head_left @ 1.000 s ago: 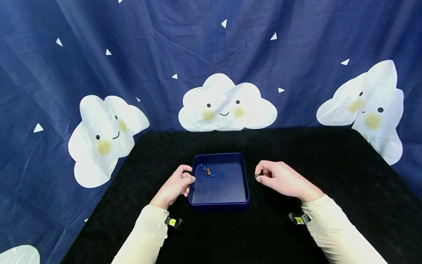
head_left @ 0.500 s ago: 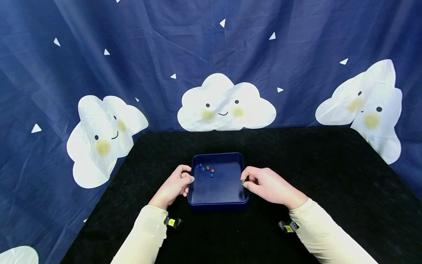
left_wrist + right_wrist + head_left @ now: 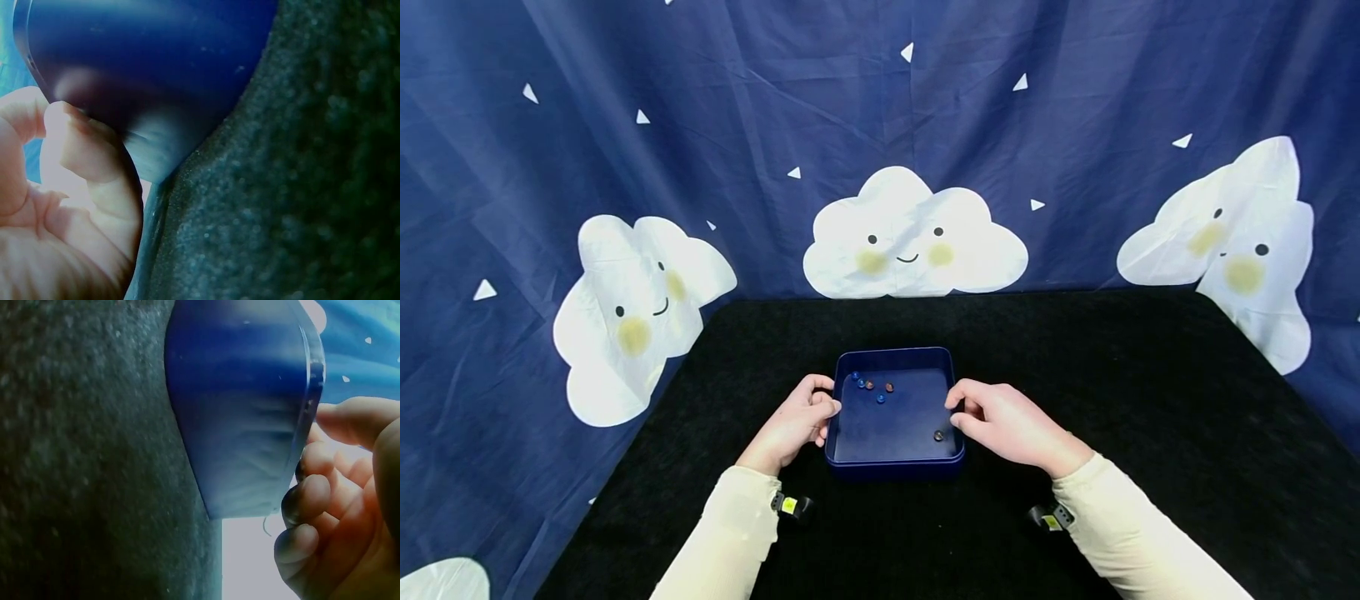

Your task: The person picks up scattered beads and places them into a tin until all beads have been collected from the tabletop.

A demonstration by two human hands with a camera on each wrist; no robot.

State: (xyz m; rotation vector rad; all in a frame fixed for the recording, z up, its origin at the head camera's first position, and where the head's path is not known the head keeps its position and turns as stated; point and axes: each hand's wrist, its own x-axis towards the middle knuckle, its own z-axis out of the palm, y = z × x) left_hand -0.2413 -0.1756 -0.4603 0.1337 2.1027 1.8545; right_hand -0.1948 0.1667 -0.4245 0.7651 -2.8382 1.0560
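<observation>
A shallow square dark-blue tin tray (image 3: 887,435) holds several small marbles. Near its back left lie three blue marbles (image 3: 881,399) and two orange-brown ones (image 3: 890,387). By the front right corner sits a dark brownish marble (image 3: 938,436) on the tray floor. My left hand (image 3: 793,427) grips the left wall, thumb over the rim and fingers against the outside. At the right rim, my right hand (image 3: 1015,423) has thumb and forefinger parted with nothing between them; its other fingers curl loosely beside the wall in the right wrist view.
Black cloth (image 3: 1075,342) covers the table under the tray. Behind it hangs a blue curtain (image 3: 760,100) with printed white clouds. Each wrist wears a small black camera (image 3: 1051,517) on a strap.
My right hand has come left to the tray's right rim and let go of the dark marble, which now lies inside. The orange-brown marbles have rolled apart. My left hand stays put.
</observation>
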